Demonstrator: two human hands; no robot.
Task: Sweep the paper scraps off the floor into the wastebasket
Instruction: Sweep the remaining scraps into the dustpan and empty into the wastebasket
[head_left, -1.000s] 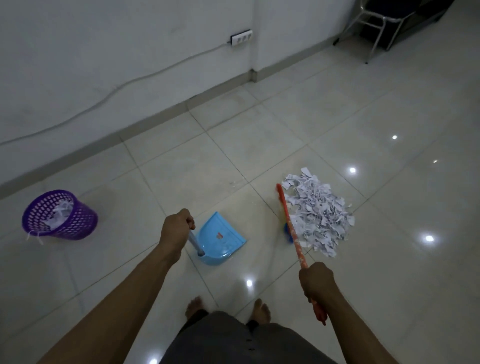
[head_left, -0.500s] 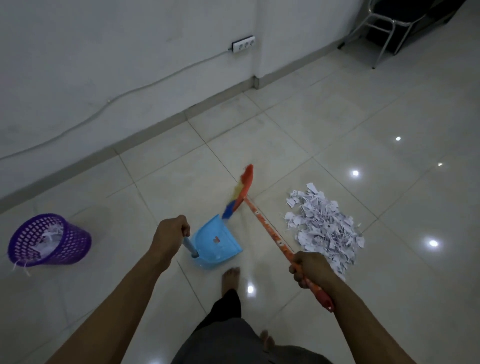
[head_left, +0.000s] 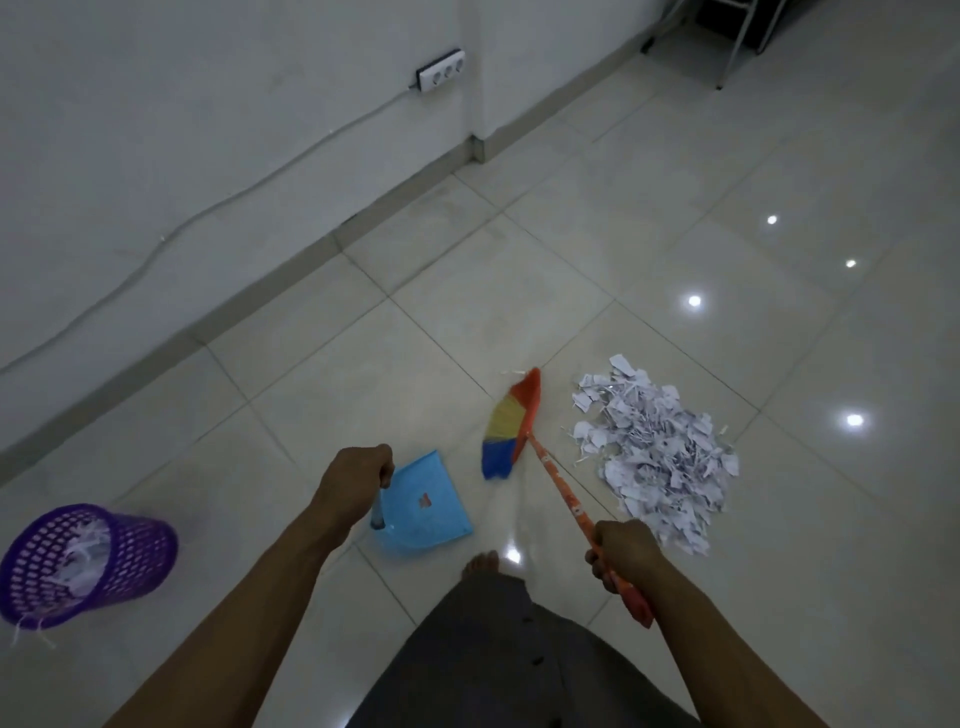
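Right hand (head_left: 621, 553) fingers curled round orange-handled multicolour-bristle broom (head_left: 524, 431), left hand (head_left: 356, 480) fisted on light-blue plastic dustpan (head_left: 428, 506) handle; white shredded-paper pile (head_left: 660, 452) lies beyond right fingers, so place bristles behind it, pan mouth facing.

Arms outstretched; left hand (head_left: 356, 480) apparently grips dustpan handle (head_left: 378, 513); right hand (head_left: 621, 553) grips broom (head_left: 560, 491).

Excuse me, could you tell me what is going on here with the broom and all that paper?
A person is sweeping up. The left hand grips the handle of a blue dustpan held low at the floor. The right hand grips an orange broom, its head between the dustpan and a pile of paper scraps on the tiles. The purple wastebasket already holds some scraps.
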